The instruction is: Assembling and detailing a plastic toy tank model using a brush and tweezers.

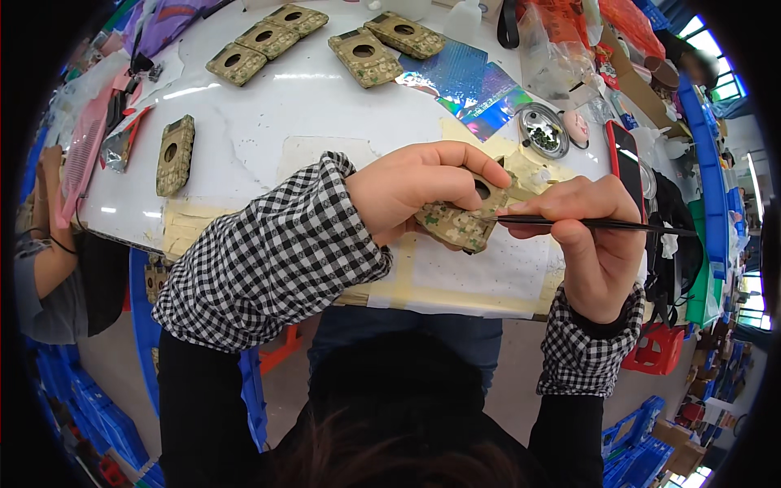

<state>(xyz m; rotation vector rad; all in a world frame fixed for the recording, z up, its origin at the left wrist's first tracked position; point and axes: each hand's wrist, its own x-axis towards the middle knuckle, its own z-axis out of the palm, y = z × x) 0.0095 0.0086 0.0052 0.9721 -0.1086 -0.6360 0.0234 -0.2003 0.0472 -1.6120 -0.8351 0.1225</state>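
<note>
A camouflage toy tank hull (pixel 457 226) with a round hole in its top is gripped by my left hand (pixel 411 180), above the near edge of the table. My right hand (pixel 592 232) pinches slim dark tweezers (pixel 606 224), their tip touching or very close to the hull's right side. Whether the tips hold a small part is too small to tell. To the right, a round clear dish (pixel 543 132) holds tiny dark green pieces. More hulls of the same kind lie about: one alone at the left (pixel 174 154), two at the back (pixel 364 61), three in a row (pixel 265 38).
Shiny holographic sheets (pixel 476 85) lie behind my hands. A red-edged phone (pixel 625 163) and a small pink round item (pixel 576 128) stand right of the dish. Clear plastic bags (pixel 553 61) crowd the back right. At the far left another person's arm (pixel 55 260) shows near a pink comb-like strip (pixel 77 175).
</note>
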